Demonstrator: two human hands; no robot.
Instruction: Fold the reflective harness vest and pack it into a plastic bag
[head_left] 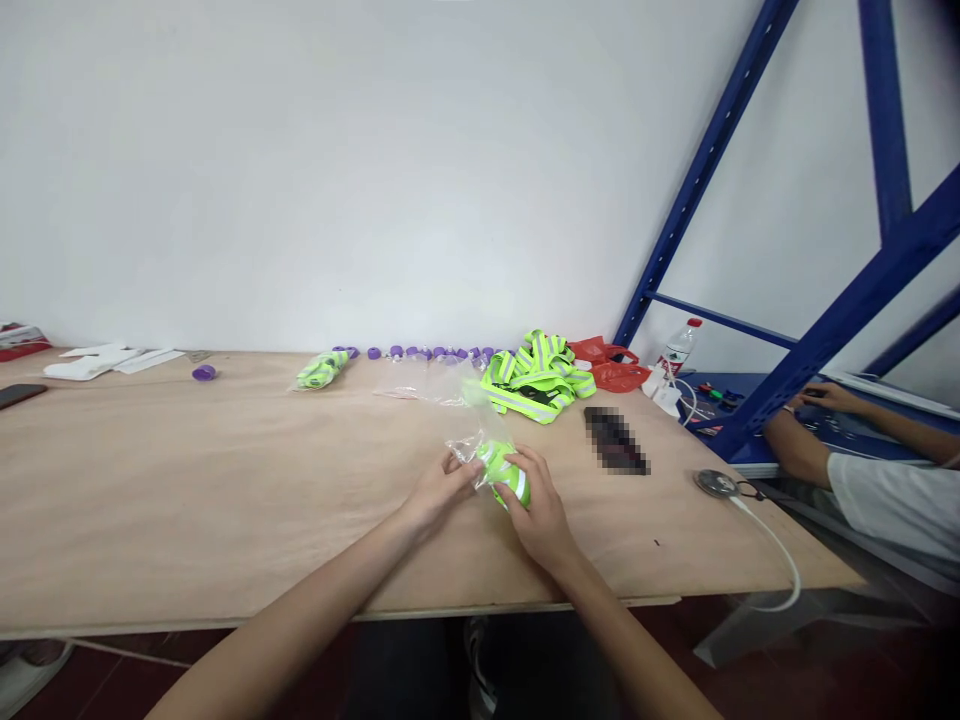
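Both forearms are stretched over the front edge of the worktop, right of its middle, and the hands are brought together just above the surface. The green bundle is held between them. Its right side is clasped by the right hand, fingers curved over it; at its left, the clear bag is pinched in the grip of the left hand. How far the bundle is covered by the bag cannot be told.

Directly behind, towards the back edge, the way is filled by a strap heap and flat bags, with purple caps lined up along that edge. A wrapped bundle is placed farther left. The right side is occupied by a pixelated item, a red bag at the back corner and a round device near the right edge, beyond which space is crossed by a blue frame.
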